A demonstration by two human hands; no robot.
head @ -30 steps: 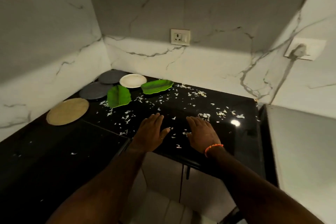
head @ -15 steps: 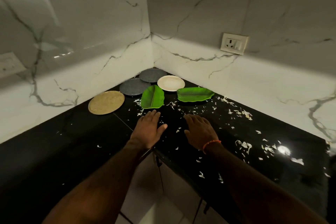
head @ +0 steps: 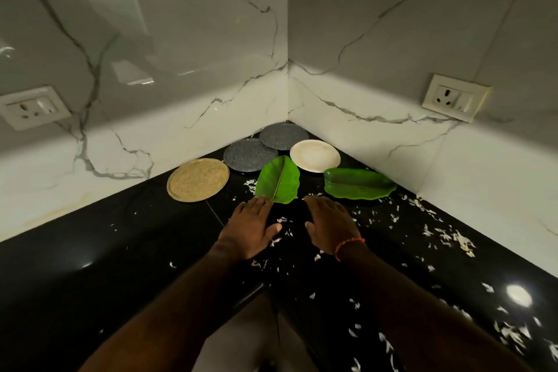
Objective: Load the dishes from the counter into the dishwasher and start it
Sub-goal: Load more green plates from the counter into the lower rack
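Centrally, left hand [head: 252, 228] and right hand [head: 330, 225] reach flat, fingers straight and together, holding nothing, likely toward the green leaf plate [head: 279, 180]; other dishes cluster just above, in the counter [head: 90, 251] corner.

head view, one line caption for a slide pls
Both open hands reach toward leaf-shaped green plates in a counter corner.

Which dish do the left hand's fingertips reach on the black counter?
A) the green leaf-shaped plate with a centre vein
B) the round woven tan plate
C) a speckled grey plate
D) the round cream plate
A: the left hand lies flat, fingertips at the near edge of the green leaf-shaped plate with a centre vein.
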